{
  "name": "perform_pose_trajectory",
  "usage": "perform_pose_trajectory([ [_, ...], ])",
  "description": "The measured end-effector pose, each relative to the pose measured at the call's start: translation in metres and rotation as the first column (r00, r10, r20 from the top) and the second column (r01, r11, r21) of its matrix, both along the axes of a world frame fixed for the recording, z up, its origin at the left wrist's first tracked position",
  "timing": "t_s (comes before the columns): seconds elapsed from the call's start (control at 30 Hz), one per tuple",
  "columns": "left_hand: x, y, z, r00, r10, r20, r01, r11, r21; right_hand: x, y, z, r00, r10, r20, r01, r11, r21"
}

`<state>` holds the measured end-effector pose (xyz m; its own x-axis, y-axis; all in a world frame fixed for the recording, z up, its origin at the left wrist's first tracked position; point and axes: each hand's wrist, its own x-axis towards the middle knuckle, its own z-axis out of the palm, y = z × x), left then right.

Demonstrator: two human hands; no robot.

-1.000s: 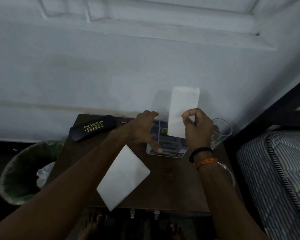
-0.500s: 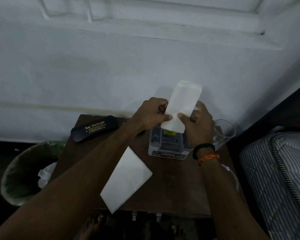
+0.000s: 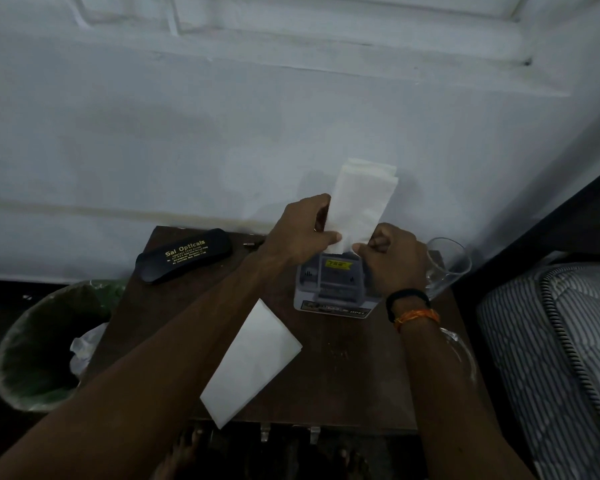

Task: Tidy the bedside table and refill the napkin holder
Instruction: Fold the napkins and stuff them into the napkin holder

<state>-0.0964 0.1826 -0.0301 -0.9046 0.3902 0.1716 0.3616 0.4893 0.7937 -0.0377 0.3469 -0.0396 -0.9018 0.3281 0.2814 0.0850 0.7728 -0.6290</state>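
Napkin pinched upright by both hands' fingers above holder

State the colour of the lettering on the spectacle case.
Yellow-gold lettering on the black oblong spectacle case, seen in the head view.

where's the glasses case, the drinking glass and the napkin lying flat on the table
glasses case [image 3: 184, 255]: head view, middle of its black lid.
drinking glass [image 3: 449, 268]: head view, clear side wall.
flat napkin [image 3: 253, 362]: head view, centre of the white sheet.
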Motion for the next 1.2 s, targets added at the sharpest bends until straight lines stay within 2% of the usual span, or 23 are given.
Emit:
perform_pose_trajectory([
  [0.13, 0.0, 0.0, -0.005, 1.0, -0.005, -0.028, 0.002, 0.994, -0.113, -0.001, -0.003, -0.003, 1.0, -0.004, -0.016, 0.004, 1.0, -0.007],
  [0.33, -0.006, 0.008, -0.007, 1.0, 0.017, -0.019, -0.021, 0.982, -0.186, 0.0, -0.005, -0.001, 1.0, 0.005, -0.01, -0.005, 0.999, -0.048],
  [0.6, -0.008, 0.013, -0.012, 0.999, 0.052, 0.003, -0.05, 0.984, -0.173, -0.001, -0.007, -0.009, 1.0, 0.015, 0.024, -0.015, 1.0, 0.024],
  [0.8, -0.008, 0.014, -0.01, 0.999, 0.033, 0.039, -0.027, 0.988, -0.151, -0.003, -0.005, -0.01, 0.999, -0.012, 0.031, 0.013, 1.0, -0.012],
  [1.07, -0.003, 0.024, -0.016, 0.997, 0.074, -0.023, -0.077, 0.975, -0.209, -0.003, -0.004, -0.008, 0.997, -0.05, 0.054, 0.051, 0.998, -0.029],
  [1.2, -0.005, 0.024, -0.016, 0.995, 0.101, 0.019, -0.093, 0.963, -0.254, -0.003, -0.005, -0.007, 0.998, -0.036, 0.05, 0.037, 0.999, -0.031],
])
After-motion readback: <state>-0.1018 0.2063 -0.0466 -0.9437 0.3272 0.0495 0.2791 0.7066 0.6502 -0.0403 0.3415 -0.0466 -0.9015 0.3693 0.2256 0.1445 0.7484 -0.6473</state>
